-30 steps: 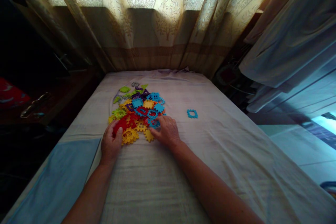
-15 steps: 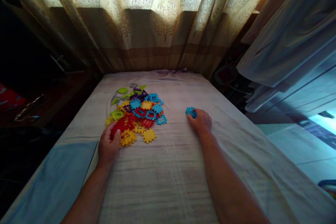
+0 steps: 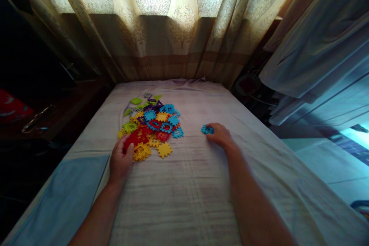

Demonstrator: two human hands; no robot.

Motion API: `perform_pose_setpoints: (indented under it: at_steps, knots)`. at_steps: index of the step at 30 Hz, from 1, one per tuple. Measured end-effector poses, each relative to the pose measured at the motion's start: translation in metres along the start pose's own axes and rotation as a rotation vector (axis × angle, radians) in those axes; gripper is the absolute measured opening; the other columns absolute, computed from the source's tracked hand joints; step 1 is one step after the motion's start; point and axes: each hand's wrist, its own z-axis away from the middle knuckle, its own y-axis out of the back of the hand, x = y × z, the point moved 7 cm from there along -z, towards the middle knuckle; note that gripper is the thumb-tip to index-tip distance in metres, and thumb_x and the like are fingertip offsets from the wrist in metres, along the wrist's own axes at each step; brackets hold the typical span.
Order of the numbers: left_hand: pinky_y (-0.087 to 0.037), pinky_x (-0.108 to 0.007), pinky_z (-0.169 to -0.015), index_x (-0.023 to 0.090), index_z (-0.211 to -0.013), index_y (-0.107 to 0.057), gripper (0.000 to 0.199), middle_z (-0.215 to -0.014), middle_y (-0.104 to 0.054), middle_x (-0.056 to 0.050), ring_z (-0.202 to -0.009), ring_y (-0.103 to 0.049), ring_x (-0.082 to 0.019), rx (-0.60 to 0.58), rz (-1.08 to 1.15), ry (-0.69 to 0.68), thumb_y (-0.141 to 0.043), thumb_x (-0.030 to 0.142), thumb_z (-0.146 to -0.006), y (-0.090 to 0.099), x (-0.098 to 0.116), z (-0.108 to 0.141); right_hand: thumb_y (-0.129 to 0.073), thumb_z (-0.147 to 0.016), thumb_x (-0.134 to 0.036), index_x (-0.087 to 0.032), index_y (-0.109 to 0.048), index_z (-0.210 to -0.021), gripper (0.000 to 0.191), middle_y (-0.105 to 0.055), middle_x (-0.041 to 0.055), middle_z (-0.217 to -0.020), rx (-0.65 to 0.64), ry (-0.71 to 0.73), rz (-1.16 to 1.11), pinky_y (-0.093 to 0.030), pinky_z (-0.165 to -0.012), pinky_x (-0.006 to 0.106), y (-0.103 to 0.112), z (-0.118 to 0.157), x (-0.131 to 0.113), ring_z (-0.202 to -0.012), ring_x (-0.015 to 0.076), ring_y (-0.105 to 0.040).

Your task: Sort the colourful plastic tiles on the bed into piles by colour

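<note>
On the sheet lies a heap of plastic interlocking tiles with toothed edges, in yellow, red, blue, purple, green and grey. My left hand [image 3: 120,159] is at the near left of the heap, fingers and thumb closed about the left edge of a red interlocking tile [image 3: 134,141]. Yellow interlocking tiles [image 3: 142,152] lie just right of its thumb. Over to the right, apart from the heap, my right hand [image 3: 221,134] grips a blue interlocking tile [image 3: 206,129] low over the sheet; the fingers partly cover it. Whether more than one tile is in that grip, I cannot tell.
A pale, wrinkled sheet [image 3: 173,200] covers the bed-like surface. A light blue cloth [image 3: 63,188] lies at the near left. Beyond the far edge hangs a patterned curtain [image 3: 181,42], and pale fabric [image 3: 311,54] hangs at the right. Dark furniture [image 3: 83,100] stands left.
My right hand has shifted slightly left and nearer me with the blue interlocking tile, which now lies flatter. My left hand stays at the red interlocking tile; the view has shifted slightly.
</note>
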Motion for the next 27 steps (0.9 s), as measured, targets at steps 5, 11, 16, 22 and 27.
perform_pose_setpoints:
  at_steps: [5, 11, 16, 22, 27]
  knots:
    - [-0.04, -0.042, -0.114, 0.019, -0.121, -0.065, 0.047, -0.133, -0.064, -0.011, -0.126, -0.057, -0.025, -0.001, -0.005, -0.015, -0.054, 0.045, -0.084, 0.0, 0.0, 0.0, -0.067, -0.074, -0.024, -0.023, -0.072, -0.112, 0.037, -0.064, 0.0105, -0.13, 0.026, 0.06, -0.019, -0.044, -0.1, 0.041, 0.012, 0.002, -0.007, -0.119, 0.0293, -0.057]
    - [-0.04, -0.042, -0.114, 0.02, -0.121, -0.064, 0.046, -0.133, -0.063, -0.011, -0.127, -0.057, -0.025, -0.005, -0.005, -0.01, -0.054, 0.045, -0.084, 0.0, -0.001, 0.0, -0.062, -0.083, -0.027, -0.021, -0.069, -0.112, 0.031, -0.064, 0.0105, -0.131, 0.138, 0.355, -0.151, -0.039, -0.106, 0.041, -0.007, 0.014, -0.082, -0.124, 0.0257, -0.055]
    - [-0.04, -0.042, -0.114, 0.02, -0.122, -0.064, 0.046, -0.135, -0.062, -0.01, -0.127, -0.056, -0.025, -0.021, -0.021, -0.012, -0.053, 0.045, -0.085, 0.0, 0.001, 0.001, -0.065, -0.083, -0.03, -0.02, -0.065, -0.119, 0.037, -0.06, 0.0113, -0.138, 0.072, 0.446, -0.172, -0.036, -0.108, 0.047, -0.038, 0.022, -0.11, -0.131, 0.029, -0.048]
    - [-0.039, -0.043, -0.115, 0.018, -0.123, -0.064, 0.048, -0.135, -0.062, -0.012, -0.128, -0.056, -0.026, -0.024, -0.029, -0.006, -0.053, 0.045, -0.085, -0.002, -0.002, 0.0, -0.069, -0.08, -0.029, -0.02, -0.067, -0.104, 0.026, -0.07, 0.0096, -0.11, 0.121, 0.481, -0.185, -0.041, -0.098, 0.039, -0.034, 0.026, -0.11, -0.109, 0.025, -0.059]
    - [-0.038, -0.044, -0.116, 0.019, -0.123, -0.063, 0.047, -0.136, -0.061, -0.012, -0.129, -0.055, -0.025, -0.023, -0.022, -0.009, -0.053, 0.045, -0.085, -0.002, -0.002, 0.0, -0.072, -0.078, -0.035, -0.02, -0.069, -0.097, 0.024, -0.071, 0.0087, -0.103, 0.068, 0.482, -0.144, -0.043, -0.091, 0.037, -0.019, 0.022, -0.102, -0.101, 0.0245, -0.062]
